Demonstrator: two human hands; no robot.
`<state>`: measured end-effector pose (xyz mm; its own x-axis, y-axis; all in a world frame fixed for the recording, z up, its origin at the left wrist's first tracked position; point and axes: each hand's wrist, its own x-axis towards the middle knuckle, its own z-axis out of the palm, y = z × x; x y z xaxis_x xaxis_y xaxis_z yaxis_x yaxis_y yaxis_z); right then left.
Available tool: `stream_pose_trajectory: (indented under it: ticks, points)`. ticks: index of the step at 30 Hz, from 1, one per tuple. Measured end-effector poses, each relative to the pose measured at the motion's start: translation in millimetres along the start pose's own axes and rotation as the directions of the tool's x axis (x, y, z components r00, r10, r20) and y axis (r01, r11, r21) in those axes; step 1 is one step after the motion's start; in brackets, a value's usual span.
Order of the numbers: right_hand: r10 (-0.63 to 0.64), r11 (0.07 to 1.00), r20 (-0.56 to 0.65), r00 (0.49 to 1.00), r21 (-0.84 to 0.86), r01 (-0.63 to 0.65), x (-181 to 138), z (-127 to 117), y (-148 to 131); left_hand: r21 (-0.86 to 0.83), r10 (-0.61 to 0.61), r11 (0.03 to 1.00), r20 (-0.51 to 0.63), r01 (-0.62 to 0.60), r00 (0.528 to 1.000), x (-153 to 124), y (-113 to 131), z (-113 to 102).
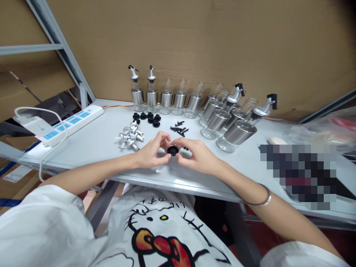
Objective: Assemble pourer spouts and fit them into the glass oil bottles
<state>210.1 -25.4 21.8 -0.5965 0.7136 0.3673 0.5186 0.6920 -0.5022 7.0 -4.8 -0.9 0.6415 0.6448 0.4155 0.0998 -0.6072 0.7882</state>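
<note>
Over the front of the table, my left hand and my right hand pinch a round black stopper between fingers and thumbs. A pale rim shows at its top edge; the far side of the piece is hidden. To the left of my hands lies a pile of silver pourer spouts. Several loose black stoppers sit behind that pile. Small black levers lie scattered behind my right hand, and another dark bit shows partly beside its fingers.
Glass bottles with steel sleeves line the back and right; some carry pourers, like the near right one. A white power strip with a plugged-in cable lies left. Right are a plastic bag, a white rounded object and a pixelated area.
</note>
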Motion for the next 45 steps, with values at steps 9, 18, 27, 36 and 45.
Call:
stream_pose_trajectory:
  ticks: [9, 18, 27, 36, 45]
  points:
    - [0.065, 0.994, 0.015, 0.998, 0.084, -0.066, 2, -4, -2, -0.128, -0.064, 0.989, 0.055, 0.071, 0.996, 0, 1, -2]
    - [0.134, 0.987, 0.098, 0.986, 0.081, -0.142, 1, -3, -3, -0.105, -0.155, 0.982, 0.038, 0.158, 0.987, 1, 4, 0]
    - [0.147, 0.986, 0.151, 0.977, 0.050, -0.156, 0, -4, -9, -0.127, -0.149, 0.981, 0.006, 0.148, 0.989, 0, 8, 1]
    - [0.139, 0.990, 0.140, 0.980, -0.017, -0.137, 0, -2, -9, -0.106, -0.155, 0.982, -0.005, 0.154, 0.988, 2, 8, 1]
    - [0.069, 0.998, 0.156, 0.985, -0.007, -0.068, 0, -1, -11, -0.012, -0.072, 0.997, 0.006, 0.072, 0.997, 0, 8, 2]
